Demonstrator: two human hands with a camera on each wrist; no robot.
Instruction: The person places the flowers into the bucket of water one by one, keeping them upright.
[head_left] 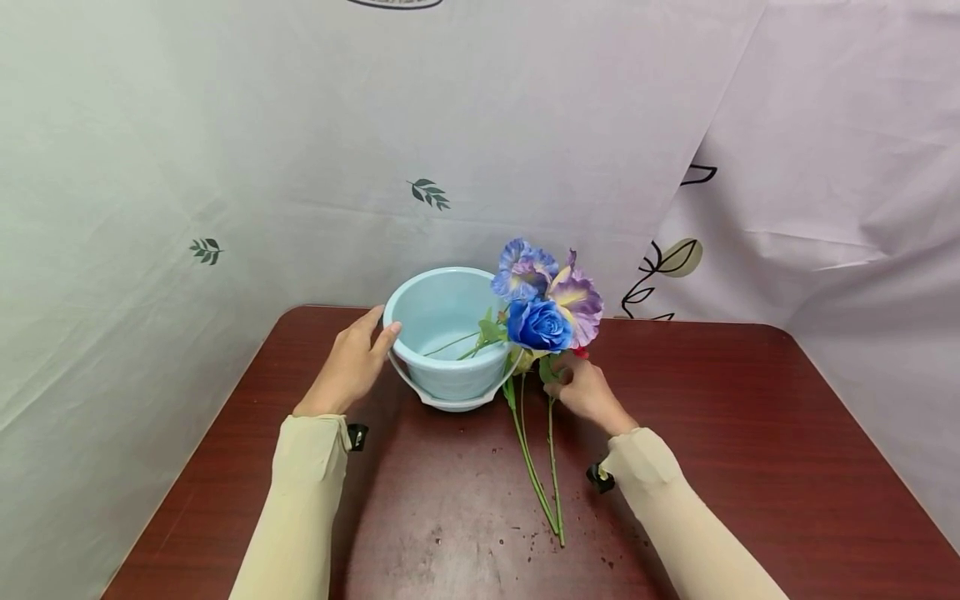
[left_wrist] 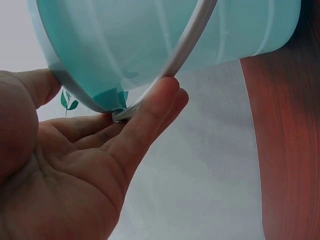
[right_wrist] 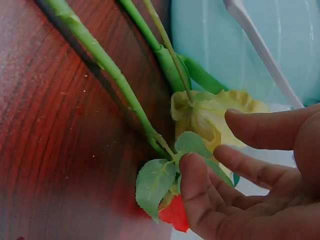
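A light blue bucket (head_left: 456,379) with a pale handle (left_wrist: 187,42) stands at the table's back. My left hand (head_left: 352,358) grips its left rim, thumb at the rim and fingers against the outside near the handle's joint. At the bucket's right rim are a blue rose (head_left: 540,325), a blue iris (head_left: 521,268) and a purple iris (head_left: 581,304); green stems reach inside. My right hand (head_left: 588,390) is beside the bucket, thumb and fingers apart, fingertips at the leaves (right_wrist: 155,185) of a red flower (right_wrist: 175,214). A yellow flower (right_wrist: 210,117) lies between that hand and the bucket.
Long green stems (head_left: 557,475) extend toward the front of the dark red wooden table (head_left: 750,467). Small specks lie on the tabletop around their ends. A pale cloth (head_left: 300,125) with leaf prints hangs behind the table and along its sides.
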